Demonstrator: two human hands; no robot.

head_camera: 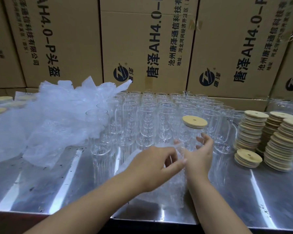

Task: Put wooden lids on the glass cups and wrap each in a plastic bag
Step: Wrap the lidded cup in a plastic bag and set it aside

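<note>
The left hand is pinching the plastic bag open while the right hand, fingers loosely spread, is hovering beside the glass cup just ahead; tilting it is risking its wooden lid slipping; neighbouring cups are inviting knocks.

Glossy metal table; clear glass cups; matt wooden lids; bags probably plastic.
</note>
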